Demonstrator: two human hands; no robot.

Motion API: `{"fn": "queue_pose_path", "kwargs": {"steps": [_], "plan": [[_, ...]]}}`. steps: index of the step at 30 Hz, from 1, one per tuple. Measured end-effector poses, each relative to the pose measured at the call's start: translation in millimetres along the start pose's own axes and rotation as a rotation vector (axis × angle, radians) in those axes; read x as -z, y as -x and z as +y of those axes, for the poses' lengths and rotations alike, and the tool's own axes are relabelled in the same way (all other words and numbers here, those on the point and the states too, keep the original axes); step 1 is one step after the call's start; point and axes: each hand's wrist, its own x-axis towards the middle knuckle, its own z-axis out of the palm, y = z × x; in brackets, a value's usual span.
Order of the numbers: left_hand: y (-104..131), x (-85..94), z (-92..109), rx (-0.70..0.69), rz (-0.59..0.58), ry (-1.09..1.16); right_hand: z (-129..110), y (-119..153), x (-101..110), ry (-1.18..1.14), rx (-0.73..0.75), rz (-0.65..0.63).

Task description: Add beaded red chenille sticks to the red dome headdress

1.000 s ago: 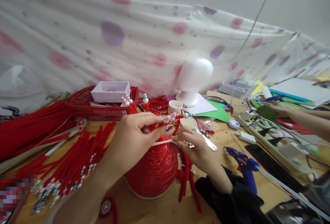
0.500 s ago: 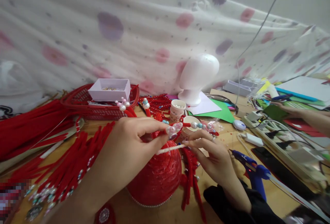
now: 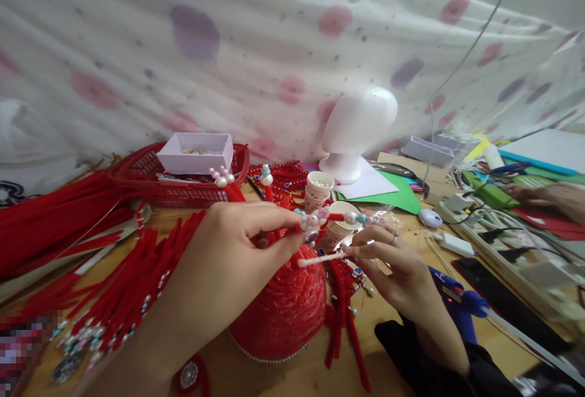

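A red dome-shaped headpiece (image 3: pixel 283 311) stands on the table, a row of pearls along its bottom rim. Beaded red stems rise from its top. At the top my left hand (image 3: pixel 242 250) is closed, thumb and forefinger pinching a beaded ornament (image 3: pixel 315 219) of pink and white pearls. Between the fingertips of my right hand (image 3: pixel 393 269) is a thin white cotton swab (image 3: pixel 322 259), its free tip close to the dome's upper side. Whether that tip touches the dome I cannot tell. Red strands (image 3: pixel 340 324) with beads hang at the dome's right.
Behind are a red basket (image 3: pixel 183 193) with a white box (image 3: pixel 196 156), paper cups (image 3: pixel 320 186) and a white foam head (image 3: pixel 359 128). A blue glue gun (image 3: pixel 457 299) and power strip (image 3: pixel 503 250) lie right. Another person's hand (image 3: pixel 548 199) shows at far right. Beaded red stems (image 3: pixel 150 263) lie left.
The cotton swab and my right hand have shifted right, baring the swab's tip from behind my left fingers. My left hand keeps its pinch. The other person's hand has moved; the view has shifted slightly.
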Motion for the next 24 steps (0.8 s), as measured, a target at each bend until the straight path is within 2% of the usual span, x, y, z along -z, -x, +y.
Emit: {"fn": "queue_pose_path", "kwargs": {"steps": [5,9,14,24], "plan": [[1.7,0.0,-1.4,0.019,-0.014,0.005,-2.6,-2.5,0.2,0.002,0.023,0.041],[1.8,-1.5,-2.1,0.01,-0.005,0.003,-3.5,-3.1,0.9,-0.05,0.033,0.124],[-0.9,-2.1,-2.4,-0.024,-0.004,-0.013,-2.5,-2.9,-0.3,-0.009,0.034,0.08],[-0.9,-1.3,-3.7,-0.027,-0.01,-0.015,-3.0,-1.7,0.5,-0.074,0.076,0.119]]}}
